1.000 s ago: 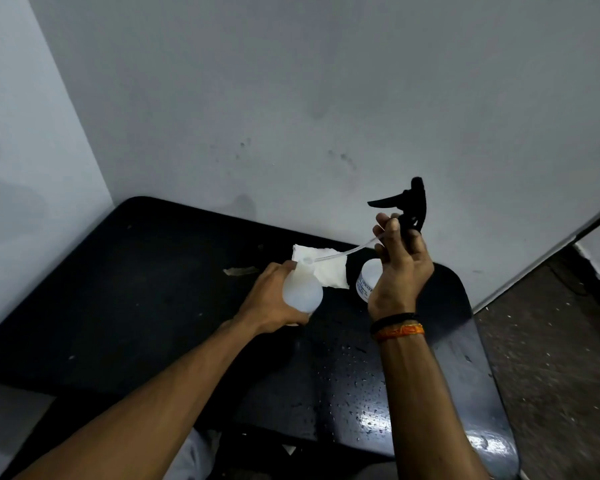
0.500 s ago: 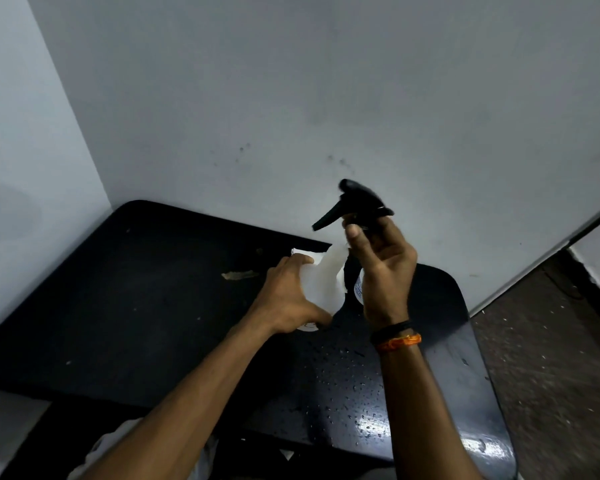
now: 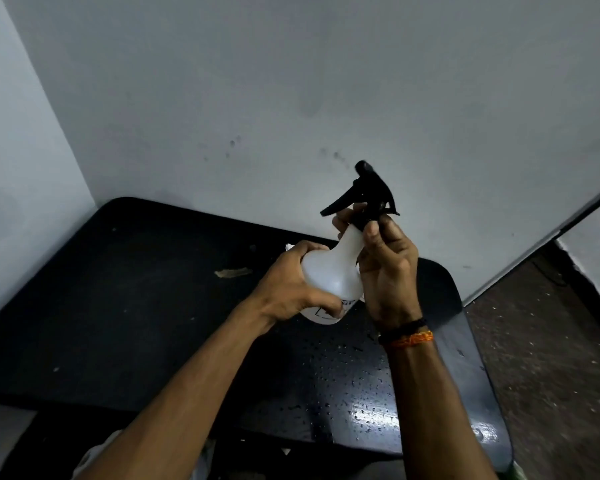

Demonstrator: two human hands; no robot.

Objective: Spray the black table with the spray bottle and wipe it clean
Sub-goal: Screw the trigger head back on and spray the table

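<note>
Above the far half of the black table (image 3: 125, 306), held in the air between both hands, is the spray bottle (image 3: 329, 275). Its body is white, half-transparent plastic with a round belly and a narrow neck, and on top sits the black trigger head (image 3: 364, 192). I cannot see any liquid level through the wall, so I judge it light, maybe almost empty. Such thin plastic will probably give a little under pressure, and it may be slippery, because drops lie on the table below.

The left hand (image 3: 291, 289) is wrapped around the belly from the left side, with the fingers curled under the lower part near a printed label. This looks like the good place for carrying. The right hand (image 3: 385, 268) pinches the neck just under the black head, thumb in front and other fingers behind. From this grip I judge that the head is being screwed onto the neck; whether it is already tight I cannot tell. For spraying, the hand should go to the neck with a finger on the lever.

On the table near the bottle lies a small torn scrap (image 3: 232, 272), and a bit of white cloth (image 3: 289, 247) shows behind the left hand. The near right part of the table is wet and shining.
</note>
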